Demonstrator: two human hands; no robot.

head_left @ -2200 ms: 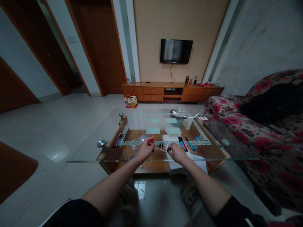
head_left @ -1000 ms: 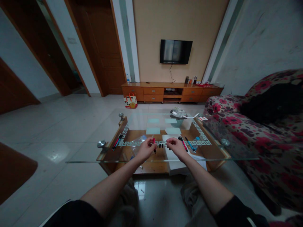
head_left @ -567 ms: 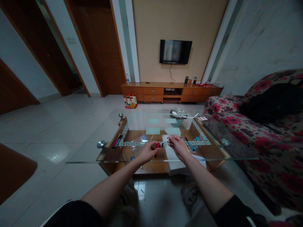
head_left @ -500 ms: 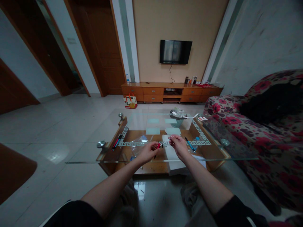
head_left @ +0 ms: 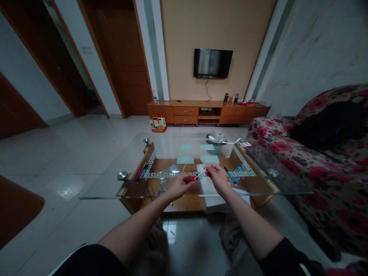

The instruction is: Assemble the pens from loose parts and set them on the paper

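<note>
Over the glass table [head_left: 100, 184], my left hand [head_left: 182, 184] pinches a small red piece [head_left: 193, 179] at its fingertips. A thin white stick [head_left: 199, 174], much like a pen refill, slants up from the red piece towards my right hand [head_left: 215, 176]. The fingers of my right hand are closed on the stick's upper end. Whether the stick sits inside the red piece I cannot tell. To the left lie several pens [head_left: 141, 173], red, blue and black. Right of my right hand is a blue and black pen [head_left: 230, 176].
Clear plastic bags [head_left: 169, 174] lie left of my hands. A white box [head_left: 214, 206] is under the glass. Beyond the table stands a wastebasket [head_left: 217, 147]. A card [head_left: 246, 144] lies at the far right corner, near the flowered sofa [head_left: 276, 145].
The white stick and the red piece show more plainly between my hands, and the stick slants more steeply. My left hand has shifted very slightly; my right hand stays almost in place.
</note>
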